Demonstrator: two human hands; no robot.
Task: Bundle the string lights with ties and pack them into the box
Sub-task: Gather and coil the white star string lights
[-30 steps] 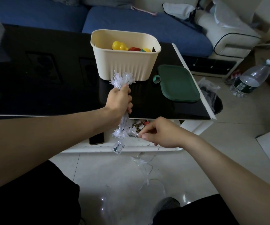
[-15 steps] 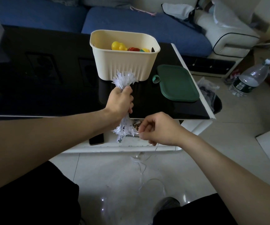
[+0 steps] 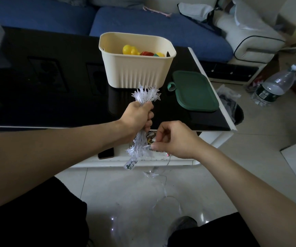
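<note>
Left hand (image 3: 137,116) grips string lights (image 3: 144,94); right hand (image 3: 174,139) pinches their lower end.

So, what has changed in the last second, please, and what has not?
The right hand rose from below the table edge towards the left hand, drawing the loose wire up to the string lights. The left hand still grips the bundle in the same place. The box and green lid stayed put.
</note>
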